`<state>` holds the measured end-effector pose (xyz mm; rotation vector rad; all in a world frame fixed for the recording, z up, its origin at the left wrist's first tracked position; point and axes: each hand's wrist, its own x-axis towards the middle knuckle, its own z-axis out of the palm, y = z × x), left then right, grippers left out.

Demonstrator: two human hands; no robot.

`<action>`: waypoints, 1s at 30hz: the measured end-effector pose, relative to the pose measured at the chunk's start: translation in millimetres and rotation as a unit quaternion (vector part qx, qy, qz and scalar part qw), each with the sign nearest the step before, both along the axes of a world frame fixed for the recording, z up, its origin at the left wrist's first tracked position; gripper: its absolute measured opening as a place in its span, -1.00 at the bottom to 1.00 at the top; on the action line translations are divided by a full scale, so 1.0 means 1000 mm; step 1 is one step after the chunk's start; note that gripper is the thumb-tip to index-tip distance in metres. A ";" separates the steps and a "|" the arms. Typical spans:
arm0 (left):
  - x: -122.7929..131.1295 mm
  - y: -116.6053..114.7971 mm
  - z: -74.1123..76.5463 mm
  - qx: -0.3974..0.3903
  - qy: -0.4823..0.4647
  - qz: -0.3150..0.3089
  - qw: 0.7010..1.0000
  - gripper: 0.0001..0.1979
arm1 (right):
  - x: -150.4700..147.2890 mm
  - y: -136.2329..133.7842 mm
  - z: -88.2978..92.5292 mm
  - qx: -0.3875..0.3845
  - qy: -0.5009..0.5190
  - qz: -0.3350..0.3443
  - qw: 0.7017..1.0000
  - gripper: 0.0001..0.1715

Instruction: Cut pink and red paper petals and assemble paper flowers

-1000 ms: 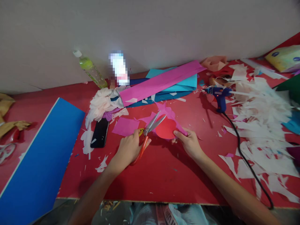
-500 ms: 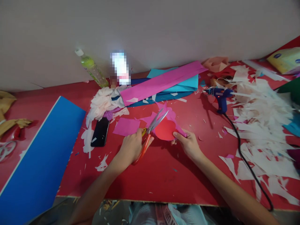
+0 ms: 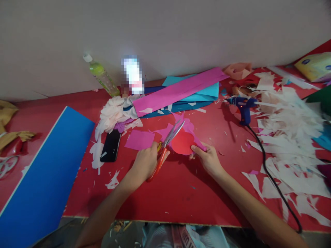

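Observation:
My left hand (image 3: 148, 159) is closed around the orange handles of a pair of scissors (image 3: 160, 161). The blades point up and to the right, a little apart, beside a red paper circle (image 3: 181, 143). My right hand (image 3: 208, 158) pinches the circle's right edge together with pink paper (image 3: 188, 124) that lies behind it and shows past its rim. A flat pink paper square (image 3: 141, 139) rests on the table just left of the scissors.
Left are a blue board (image 3: 46, 175), a black phone (image 3: 110, 146), white paper flowers (image 3: 112, 112) and a green bottle (image 3: 103, 77). Folded pink paper (image 3: 178, 91) lies behind. Right are a corded glue gun (image 3: 243, 106) and a heap of white scraps (image 3: 292, 124).
The scissor blades have closed slightly towards each other. Both hands and the red circle stay in nearly the same place.

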<state>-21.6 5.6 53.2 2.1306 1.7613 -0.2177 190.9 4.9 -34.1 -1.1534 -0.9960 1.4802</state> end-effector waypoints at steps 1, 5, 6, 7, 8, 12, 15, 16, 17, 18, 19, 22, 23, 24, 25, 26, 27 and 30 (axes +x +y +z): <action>-0.001 0.000 0.000 -0.001 0.005 -0.001 1.000 -0.60 | 0.000 0.000 0.000 0.002 -0.006 0.000 1.000 -0.70; -0.004 0.002 0.001 -0.002 0.030 -0.006 1.000 -0.60 | 0.001 0.001 0.001 0.008 -0.027 0.005 1.000 -0.69; -0.005 0.002 0.002 -0.003 0.034 -0.009 0.999 -0.60 | 0.001 0.001 0.001 0.009 -0.030 0.007 0.999 -0.68; -0.006 0.002 0.002 -0.004 0.037 -0.012 0.999 -0.60 | 0.001 0.001 0.001 0.010 -0.033 0.008 0.999 -0.68; -0.007 0.002 0.002 -0.004 0.038 -0.015 0.999 -0.60 | 0.001 0.001 0.001 0.010 -0.036 0.008 0.999 -0.68; -0.011 0.002 0.000 -0.003 0.033 -0.026 0.999 -0.62 | 0.000 0.001 0.002 0.008 -0.043 0.010 0.999 -0.67; -0.015 0.004 -0.003 0.003 0.025 -0.040 0.999 -0.62 | 0.000 0.002 0.003 0.006 -0.043 0.007 0.999 -0.68; -0.016 0.004 -0.004 0.005 0.025 -0.042 0.999 -0.62 | 0.000 0.002 0.003 0.006 -0.046 0.006 0.999 -0.69; -0.017 0.005 -0.004 0.006 0.025 -0.044 0.999 -0.62 | 0.001 0.002 0.003 0.007 -0.051 0.006 0.999 -0.70; -0.019 0.005 -0.005 0.007 0.025 -0.045 0.999 -0.62 | 0.001 0.002 0.003 0.008 -0.057 0.007 0.998 -0.70; -0.020 0.006 -0.005 0.007 0.027 -0.044 0.999 -0.62 | 0.001 0.002 0.003 0.009 -0.063 0.008 0.998 -0.71; -0.025 0.006 -0.008 0.017 0.026 -0.049 0.998 -0.63 | 0.001 0.003 0.002 0.008 -0.074 0.012 0.997 -0.72; -0.027 0.006 -0.010 0.023 0.024 -0.051 0.998 -0.64 | 0.001 0.003 0.002 0.007 -0.077 0.014 0.997 -0.71; -0.030 0.006 -0.012 0.030 0.020 -0.052 0.998 -0.65 | 0.001 0.003 0.002 0.006 -0.079 0.015 0.997 -0.71; -0.032 0.005 -0.014 0.038 0.012 -0.050 0.998 -0.66 | 0.001 0.003 0.003 0.005 -0.081 0.016 0.997 -0.70; -0.034 0.006 -0.016 0.046 0.002 -0.046 0.998 -0.68 | 0.001 0.003 0.003 0.005 -0.084 0.016 0.996 -0.70; -0.037 0.006 -0.019 0.051 -0.013 -0.041 0.998 -0.70 | 0.001 0.003 0.003 0.005 -0.086 0.016 0.996 -0.70; -0.042 0.007 -0.022 0.048 -0.071 -0.023 0.996 -0.77 | 0.001 0.004 0.005 0.003 -0.092 0.015 0.996 -0.70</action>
